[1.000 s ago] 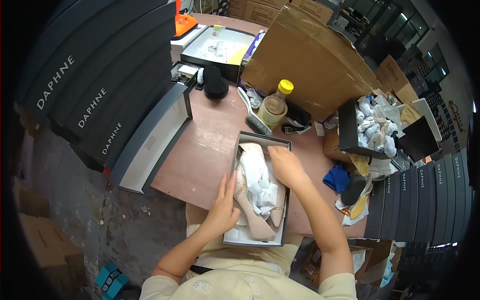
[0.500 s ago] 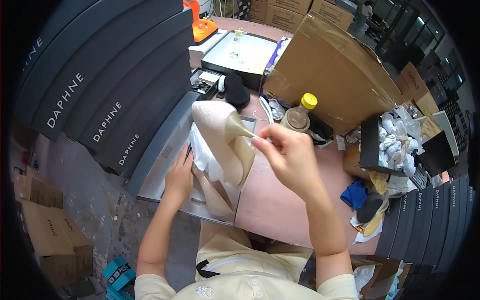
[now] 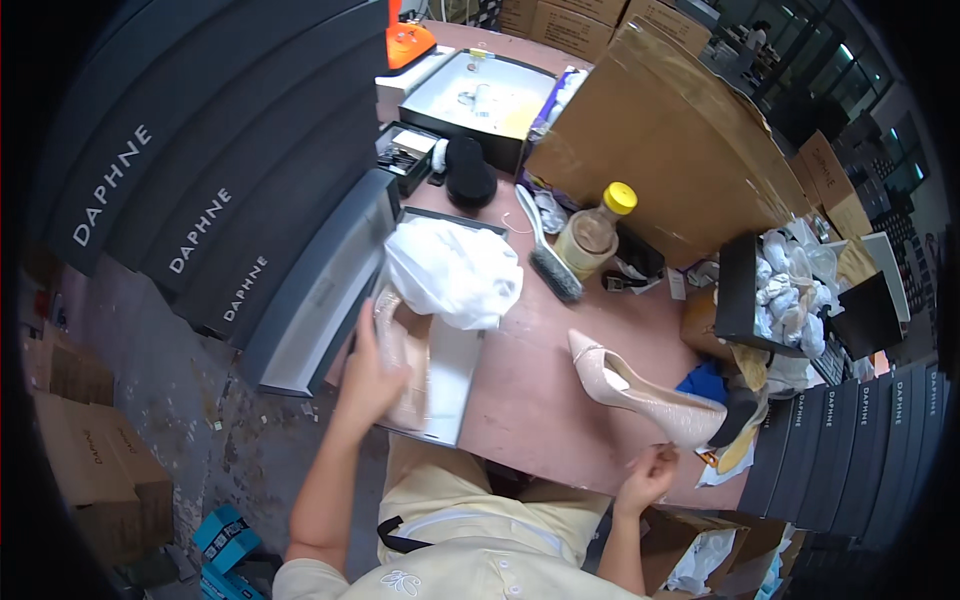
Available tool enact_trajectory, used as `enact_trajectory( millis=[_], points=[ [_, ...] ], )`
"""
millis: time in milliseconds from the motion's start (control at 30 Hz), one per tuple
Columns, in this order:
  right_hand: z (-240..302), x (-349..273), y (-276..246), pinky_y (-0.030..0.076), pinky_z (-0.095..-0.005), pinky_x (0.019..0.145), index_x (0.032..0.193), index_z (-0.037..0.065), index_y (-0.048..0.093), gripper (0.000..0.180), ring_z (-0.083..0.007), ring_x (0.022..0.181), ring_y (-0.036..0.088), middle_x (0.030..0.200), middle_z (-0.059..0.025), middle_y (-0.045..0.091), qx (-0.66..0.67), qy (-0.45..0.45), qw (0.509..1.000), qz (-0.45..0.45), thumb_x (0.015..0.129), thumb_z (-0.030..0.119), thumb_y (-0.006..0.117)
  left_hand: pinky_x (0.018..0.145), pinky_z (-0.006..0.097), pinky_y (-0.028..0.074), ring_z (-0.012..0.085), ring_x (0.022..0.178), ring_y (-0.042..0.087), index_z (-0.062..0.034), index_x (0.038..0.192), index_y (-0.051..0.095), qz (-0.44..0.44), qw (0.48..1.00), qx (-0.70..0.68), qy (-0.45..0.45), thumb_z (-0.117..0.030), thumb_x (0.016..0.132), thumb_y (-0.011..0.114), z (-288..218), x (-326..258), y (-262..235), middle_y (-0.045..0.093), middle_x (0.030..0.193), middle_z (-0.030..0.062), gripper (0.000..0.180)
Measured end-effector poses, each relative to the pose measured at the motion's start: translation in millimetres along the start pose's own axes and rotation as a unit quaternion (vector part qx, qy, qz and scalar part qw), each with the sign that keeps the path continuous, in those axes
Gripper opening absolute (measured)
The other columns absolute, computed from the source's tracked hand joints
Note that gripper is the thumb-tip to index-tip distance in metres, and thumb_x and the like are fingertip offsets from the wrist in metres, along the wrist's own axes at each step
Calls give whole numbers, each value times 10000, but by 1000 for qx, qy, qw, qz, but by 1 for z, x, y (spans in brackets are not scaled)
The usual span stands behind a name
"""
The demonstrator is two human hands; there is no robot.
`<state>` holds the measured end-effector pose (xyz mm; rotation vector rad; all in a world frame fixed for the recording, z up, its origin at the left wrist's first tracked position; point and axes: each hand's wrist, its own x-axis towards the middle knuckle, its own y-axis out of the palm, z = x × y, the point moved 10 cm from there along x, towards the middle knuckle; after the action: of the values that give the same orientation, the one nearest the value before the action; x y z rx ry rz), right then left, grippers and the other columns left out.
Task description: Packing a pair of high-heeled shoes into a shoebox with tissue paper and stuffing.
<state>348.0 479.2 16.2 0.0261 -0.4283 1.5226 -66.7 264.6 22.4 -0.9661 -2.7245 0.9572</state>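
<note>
My right hand (image 3: pixel 650 478) pinches the heel of a pale pink high-heeled pump (image 3: pixel 645 393) at the right of the table. The pump's pointed toe faces up and left. My left hand (image 3: pixel 372 385) grips the left side wall of an open shoe box (image 3: pixel 458 385), with the thumb over the inside and the fingers along the outer side, partly hidden. Inside the box lies the matching pump (image 3: pixel 408 365), its upper part covered by crumpled white tissue paper (image 3: pixel 452 275).
A dark lid (image 3: pixel 325 290) leans left of the box beside stacked shoe boxes (image 3: pixel 200 150). Behind are a brush (image 3: pixel 548 255), a yellow-capped bottle (image 3: pixel 595 235) and a cardboard panel (image 3: pixel 660 140). A box of crumpled paper (image 3: pixel 790 290) and a blue cloth (image 3: pixel 705 382) stand right.
My right hand has carried the pump from above the box to the right and down. White tissue now lies bunched over the box's upper end. The box and lid have come apart.
</note>
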Motion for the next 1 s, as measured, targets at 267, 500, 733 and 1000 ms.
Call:
enact_trajectory(
  millis=[267, 500, 733, 1000],
  points=[
    [37, -54, 24, 424, -370, 754, 736, 66, 614, 109, -296, 777, 553, 809, -92, 604, -205, -231, 922, 235, 688, 67, 712, 518, 404, 558, 292, 634, 648, 5, 1371, 341, 67, 779, -603, -159, -172, 756, 453, -29, -30, -16, 594, 1069, 229, 650],
    [45, -4, -31, 378, -428, 839, 904, 20, 538, 302, -337, 977, 484, 987, -150, 542, -280, -193, 939, 53, 666, 86, 712, 683, 390, 551, 287, 839, 650, 50, 1341, 394, 98, 944, -314, -24, -182, 730, 511, -47, -18, -48, 589, 1109, 214, 664],
    [-10, 22, -5, 330, -477, 995, 1156, -2, 503, 620, -393, 1181, 416, 1214, -215, 481, -262, 19, 913, 310, 634, 197, 771, 804, 448, 481, 410, 884, 617, 71, 1235, 489, 175, 921, 340, 76, -174, 710, 562, -115, -2, -34, 616, 876, 310, 584],
    [132, 16, 66, 328, -488, 1019, 1290, 60, 440, 813, -414, 1284, 328, 1396, -242, 312, -176, -221, 923, 259, 597, 214, 836, 804, 445, 472, 409, 882, 614, 57, 1293, 436, -4, 951, 269, 153, -171, 715, 563, -124, -24, -72, 610, 980, 269, 634]
  ],
)
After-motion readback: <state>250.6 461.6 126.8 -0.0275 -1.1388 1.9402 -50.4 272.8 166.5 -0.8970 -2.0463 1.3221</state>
